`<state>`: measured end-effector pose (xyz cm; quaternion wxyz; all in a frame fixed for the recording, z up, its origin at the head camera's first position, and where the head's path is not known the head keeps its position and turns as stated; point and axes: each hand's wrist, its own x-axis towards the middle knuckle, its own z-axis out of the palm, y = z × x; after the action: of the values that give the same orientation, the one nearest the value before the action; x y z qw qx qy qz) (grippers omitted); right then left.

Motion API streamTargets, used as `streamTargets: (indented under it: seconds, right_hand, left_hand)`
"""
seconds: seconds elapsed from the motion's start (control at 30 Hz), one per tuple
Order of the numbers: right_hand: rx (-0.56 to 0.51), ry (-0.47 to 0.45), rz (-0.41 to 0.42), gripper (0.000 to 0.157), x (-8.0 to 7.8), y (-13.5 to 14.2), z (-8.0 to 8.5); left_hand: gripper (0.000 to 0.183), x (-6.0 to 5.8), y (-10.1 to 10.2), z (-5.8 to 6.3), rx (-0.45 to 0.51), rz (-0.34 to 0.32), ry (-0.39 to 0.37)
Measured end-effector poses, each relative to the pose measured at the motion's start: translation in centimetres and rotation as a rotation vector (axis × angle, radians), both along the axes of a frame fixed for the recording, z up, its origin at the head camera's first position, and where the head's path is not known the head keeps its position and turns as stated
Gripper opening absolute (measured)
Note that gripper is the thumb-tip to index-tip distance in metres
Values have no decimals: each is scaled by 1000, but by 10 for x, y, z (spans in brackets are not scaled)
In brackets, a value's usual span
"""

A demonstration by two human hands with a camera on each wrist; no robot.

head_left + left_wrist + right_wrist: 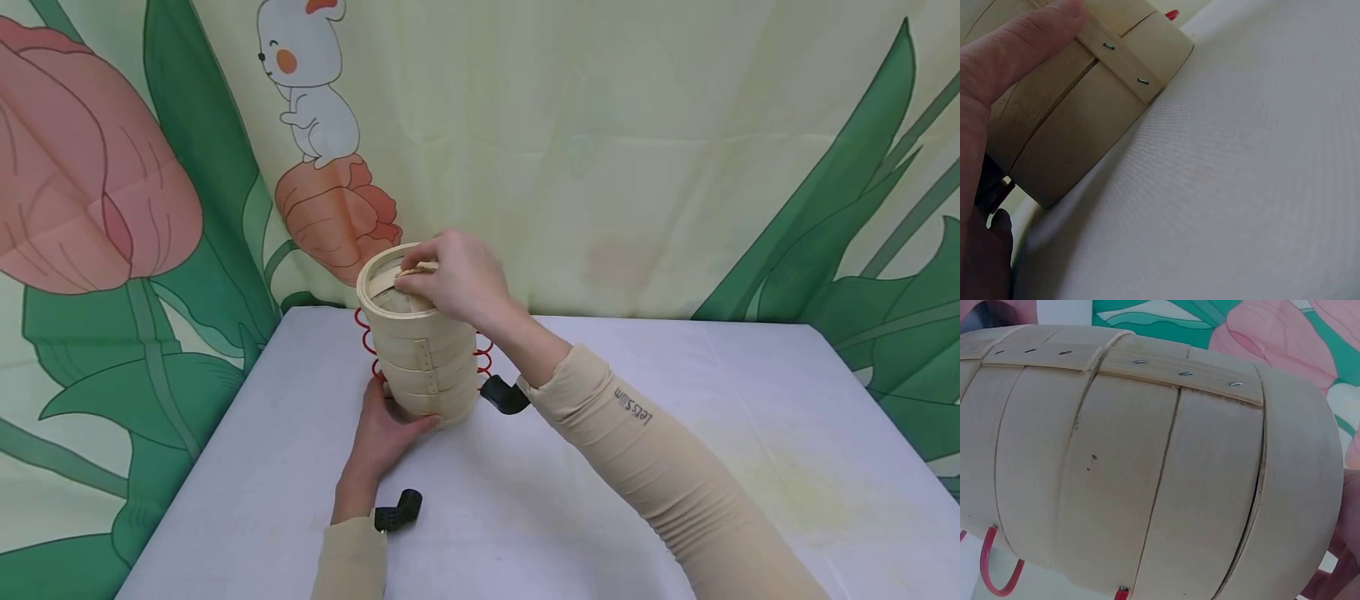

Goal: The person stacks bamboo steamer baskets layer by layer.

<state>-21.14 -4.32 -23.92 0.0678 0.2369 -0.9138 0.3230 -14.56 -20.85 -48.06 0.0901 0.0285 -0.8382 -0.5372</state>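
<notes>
A tall stack of bamboo steamer baskets [401,350] stands on the table, topped by a woven lid [384,283]. My right hand [468,279] pinches the strap handle in the middle of that lid, thumb and fingers meeting around it. Low on the stack, my left hand [381,437] grips the bottom tier from the left, its thumb lying across the front. The left wrist view shows this thumb [1016,53] against the stapled bamboo wall [1091,119]. Stapled seams and the side wall of the tiers [1147,469] fill the right wrist view.
Red loop handles [366,342] stick out on both sides of the stack. A white cloth covers the table [585,500]. Behind it hangs a printed curtain [615,167] with flowers, leaves and a rabbit. Black wrist devices [504,395] sit at both wrists.
</notes>
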Motion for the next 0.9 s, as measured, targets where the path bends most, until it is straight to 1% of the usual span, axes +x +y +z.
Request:
streamTargets:
  seconds: [0.13, 0.4, 0.63, 0.9]
  right_hand:
    - [12, 21, -25, 10, 1, 0, -2]
    - [20, 50, -37, 13, 4, -1, -6]
    - [26, 57, -47, 12, 5, -4, -7]
    - [25, 79, -61, 14, 6, -5, -8]
  left_hand:
    - [107, 0, 1, 0, 2, -3, -2]
    - [105, 0, 0, -1, -6, 3, 21]
    - [107, 1, -1, -1, -6, 5, 3]
    - [107, -1, -1, -1, -4, 6, 5]
